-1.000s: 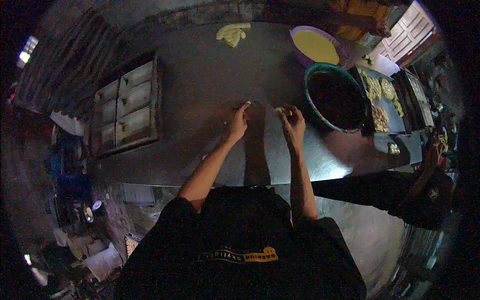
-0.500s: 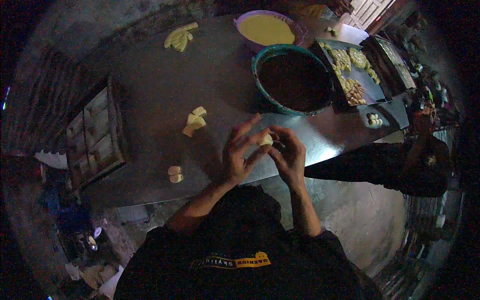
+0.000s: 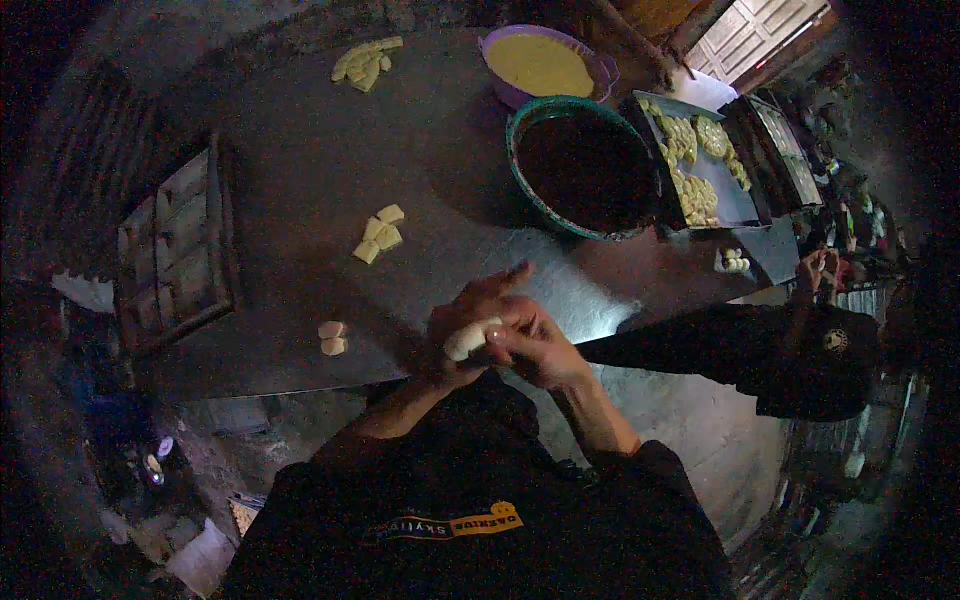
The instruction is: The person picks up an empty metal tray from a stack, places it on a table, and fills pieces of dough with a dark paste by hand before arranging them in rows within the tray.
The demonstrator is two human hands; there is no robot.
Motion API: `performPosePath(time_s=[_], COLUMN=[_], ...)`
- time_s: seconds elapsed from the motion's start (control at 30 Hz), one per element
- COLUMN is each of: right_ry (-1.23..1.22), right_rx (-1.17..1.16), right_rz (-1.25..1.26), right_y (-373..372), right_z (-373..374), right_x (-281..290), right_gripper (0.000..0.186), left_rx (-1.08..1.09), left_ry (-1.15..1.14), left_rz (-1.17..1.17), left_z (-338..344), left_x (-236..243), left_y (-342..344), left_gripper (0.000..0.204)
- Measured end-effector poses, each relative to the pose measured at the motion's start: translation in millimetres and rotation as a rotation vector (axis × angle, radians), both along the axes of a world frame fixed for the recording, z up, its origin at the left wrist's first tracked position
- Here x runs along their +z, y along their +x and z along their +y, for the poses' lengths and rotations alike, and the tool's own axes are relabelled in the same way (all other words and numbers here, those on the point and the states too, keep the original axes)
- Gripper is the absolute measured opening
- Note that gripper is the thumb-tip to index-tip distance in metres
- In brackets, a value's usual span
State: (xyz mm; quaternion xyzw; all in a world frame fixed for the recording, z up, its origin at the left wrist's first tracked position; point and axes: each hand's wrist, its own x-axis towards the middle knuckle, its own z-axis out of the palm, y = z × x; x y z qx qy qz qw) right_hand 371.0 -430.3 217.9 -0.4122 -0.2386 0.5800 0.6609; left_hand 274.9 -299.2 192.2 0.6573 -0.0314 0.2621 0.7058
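Note:
A small pale lump of dough (image 3: pixel 466 341) is held between my hands, close to my body at the table's near edge. My left hand (image 3: pixel 452 318) supports it on the palm side, with the fingers stretched out. Fingers and thumb of my right hand (image 3: pixel 538 348) press on the dough's right end. To the left on the dark metal table (image 3: pixel 300 190) lie a pair of dough pieces (image 3: pixel 333 338) and a little cluster of cut dough (image 3: pixel 381 232). More dough strips (image 3: pixel 364 65) are piled at the far left.
A teal basin (image 3: pixel 512 150) with a dark inside stands beyond my hands, behind it a purple basin (image 3: pixel 507 92) of yellow mixture. Right of them is a tray (image 3: pixel 742 203) of shaped dough. A co-worker (image 3: pixel 800 350) stands at right. A framed panel (image 3: pixel 180 245) is at left.
My hands have drawn nearer to my body, and the left has turned to carry the dough on its palm side. The dough, earlier pinched between fingertips, now shows more of its length.

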Motion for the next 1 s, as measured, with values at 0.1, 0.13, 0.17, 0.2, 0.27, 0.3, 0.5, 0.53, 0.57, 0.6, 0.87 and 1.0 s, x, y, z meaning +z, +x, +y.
performPosePath(time_s=[0.1,0.13,0.17,0.2,0.27,0.3,0.5,0.53,0.57,0.6,0.87,1.0], right_ry=[-0.102,-0.241,-0.107,-0.42,-0.853,-0.743,-0.634,-0.677,-0.698,-0.731,-0.839,-0.55], right_rx=[-0.177,-0.552,-0.298,-0.323,-0.102,-0.095,0.077,0.103,0.124,0.141,0.076,-0.208], right_rz=[-0.563,-1.162,-1.08,-1.293,-1.755,-1.863,-1.812,-1.813,-1.955,-2.095,-2.07,-1.32], right_y=[62.4,87.0,114.0,166.8,211.8,223.0,219.9,204.0,193.1,185.9,195.1,119.8], right_z=[23.6,29.8,52.7,51.0,63.2,58.2,72.8,79.3,86.1,86.6,91.1,116.8], right_x=[4.3,-0.3,42.9,15.8,1.4,-14.5,-42.7,-19.3,-0.7,7.2,-24.7,9.1], right_gripper=[0.029,0.031,0.035,0.037,0.037,0.037,0.043,0.043,0.043,0.042,0.038,0.039], left_rx=[0.097,0.114,0.133,0.106,0.12,0.14,0.271,0.274,0.276,0.266,0.084,0.062], left_ry=[-0.01,-0.038,-0.067,-0.162,-0.304,-0.359,-0.261,-0.26,-0.258,-0.258,-0.388,-0.511], left_rz=[0.133,0.165,0.194,0.22,0.26,0.266,0.361,0.354,0.347,0.341,0.384,0.334], left_z=[10.9,16.5,22.5,21.6,26.5,29.0,67.5,74.0,80.8,84.1,94.5,102.9], left_x=[-32.4,-34.6,-37.7,-31.1,-36.1,-44.9,-40.0,-41.4,-44.0,-45.1,-29.3,-14.9], left_y=[-1.1,-2.2,-4.1,-8.9,-29.2,-38.4,-88.2,-95.0,-100.7,-103.9,-113.3,-118.3], left_gripper=[0.09,0.1,0.112,0.112,0.11,0.109,0.094,0.092,0.089,0.086,0.045,0.038])
